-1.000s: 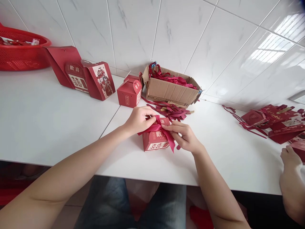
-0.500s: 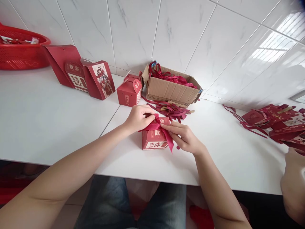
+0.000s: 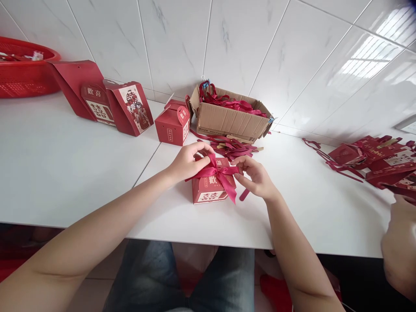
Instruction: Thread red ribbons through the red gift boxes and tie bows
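Note:
A small red gift box (image 3: 209, 190) with gold characters stands on the white table (image 3: 74, 173) in front of me. A dark red ribbon bow (image 3: 218, 173) lies across its top, one tail hanging down the right front. My left hand (image 3: 187, 161) pinches the bow's left loop, fingers curled over the box top. My right hand (image 3: 255, 177) pinches the bow's right loop at the box's right edge.
A cardboard box (image 3: 227, 119) full of red ribbons sits behind, loose ribbons (image 3: 235, 149) spilling before it. Another small red box (image 3: 173, 126), two tall red boxes (image 3: 128, 106) and a red basket (image 3: 22, 69) stand left. Flat red boxes (image 3: 377, 160) lie right, near another person's hand (image 3: 399, 247).
Both hands have pulled the bow's loops apart, spreading it wider across the box top. My right hand moved up and right. The other person's hand shifted lower at the right edge.

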Demonstrator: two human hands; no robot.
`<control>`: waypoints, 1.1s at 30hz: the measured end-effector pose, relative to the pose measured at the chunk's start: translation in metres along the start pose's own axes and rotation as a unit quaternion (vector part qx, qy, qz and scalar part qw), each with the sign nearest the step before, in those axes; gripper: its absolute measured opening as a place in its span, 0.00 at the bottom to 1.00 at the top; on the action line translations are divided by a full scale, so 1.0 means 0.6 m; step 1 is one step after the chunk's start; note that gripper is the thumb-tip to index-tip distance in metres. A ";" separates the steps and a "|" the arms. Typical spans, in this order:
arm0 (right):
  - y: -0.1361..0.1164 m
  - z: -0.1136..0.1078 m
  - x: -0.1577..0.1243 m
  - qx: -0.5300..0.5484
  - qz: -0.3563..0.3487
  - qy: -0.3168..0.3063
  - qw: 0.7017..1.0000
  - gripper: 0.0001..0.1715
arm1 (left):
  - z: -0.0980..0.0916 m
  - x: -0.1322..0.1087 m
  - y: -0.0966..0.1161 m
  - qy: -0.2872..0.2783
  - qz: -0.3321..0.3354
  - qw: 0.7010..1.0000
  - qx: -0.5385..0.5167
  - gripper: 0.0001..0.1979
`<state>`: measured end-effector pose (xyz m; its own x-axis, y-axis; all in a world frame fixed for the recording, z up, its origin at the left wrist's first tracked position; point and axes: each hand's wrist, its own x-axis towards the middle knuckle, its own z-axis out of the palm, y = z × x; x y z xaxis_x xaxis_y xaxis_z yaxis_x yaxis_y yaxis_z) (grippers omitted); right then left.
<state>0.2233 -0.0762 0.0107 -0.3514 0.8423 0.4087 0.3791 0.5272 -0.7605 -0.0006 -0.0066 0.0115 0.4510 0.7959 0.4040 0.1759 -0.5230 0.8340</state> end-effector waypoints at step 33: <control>0.025 0.031 0.009 0.245 0.122 0.065 0.960 0.24 | 0.005 -0.002 -0.003 0.036 -0.052 0.995 -0.077 0.08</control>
<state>0.2113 -0.0658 -0.0082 -0.1811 0.9575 0.2243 -0.0220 0.2241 -0.9743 0.0012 -0.0074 0.0086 0.3730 0.8655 0.3344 0.0801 -0.3890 0.9177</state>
